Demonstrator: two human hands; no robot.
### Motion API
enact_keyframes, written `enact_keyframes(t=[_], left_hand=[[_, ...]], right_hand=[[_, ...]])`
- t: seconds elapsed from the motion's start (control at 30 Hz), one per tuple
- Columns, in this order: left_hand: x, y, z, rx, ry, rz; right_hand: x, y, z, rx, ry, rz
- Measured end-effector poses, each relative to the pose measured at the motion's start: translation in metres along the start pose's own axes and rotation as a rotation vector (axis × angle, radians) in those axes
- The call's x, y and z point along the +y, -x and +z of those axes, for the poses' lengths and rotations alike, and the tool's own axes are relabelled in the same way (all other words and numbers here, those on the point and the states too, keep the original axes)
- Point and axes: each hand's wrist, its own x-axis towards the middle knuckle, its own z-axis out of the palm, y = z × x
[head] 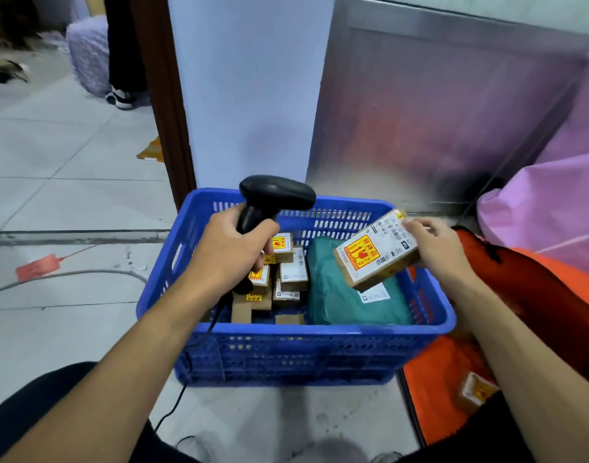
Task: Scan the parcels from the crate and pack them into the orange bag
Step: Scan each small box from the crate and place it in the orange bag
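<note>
perforated plastic crate (286, 349), cardboard parcel (376, 253)

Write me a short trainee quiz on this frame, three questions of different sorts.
1. True or false: the person's left grip holds the black scanner.
2. The right grip holds: A a tape roll; B a cardboard parcel with a yellow-and-orange sticker; C nothing.
3. Fill in: one small box already lies in the orange bag, on the person's ____ side.
Key: 1 true; 2 B; 3 right.
</note>
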Motion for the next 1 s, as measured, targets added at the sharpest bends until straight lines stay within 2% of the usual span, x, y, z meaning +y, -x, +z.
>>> enact_keyframes(t=[0.17, 0.23, 0.53, 0.63, 0.87, 1.0], left_hand=[[-0.005, 0.000, 0.003, -0.014, -0.044, -0.015], [-0.007, -0.001, 0.003, -0.018, -0.056, -0.015], [-0.011, -0.001, 0.008, -0.026, -0.038, -0.033], [-0.010, -0.001, 0.009, -0.031, -0.050, -0.030], [-0.010, -0.002, 0.006, -0.040, -0.060, -0.041], [-0.011, -0.003, 0.007, -0.047, -0.087, -0.046]], right_hand=[[0.000, 0.002, 0.012, -0.166, 0.058, 0.142], [0.002, 0.001, 0.014, -0.204, 0.116, 0.136], [0.009, 0.000, 0.011, -0.147, 0.550, -0.251], [0.013, -0.001, 0.012, -0.149, 0.660, -0.309], [0.019, 0.001, 0.022, -0.248, 0.676, -0.279], [0.020, 0.010, 0.033, -0.283, 0.546, -0.122]])
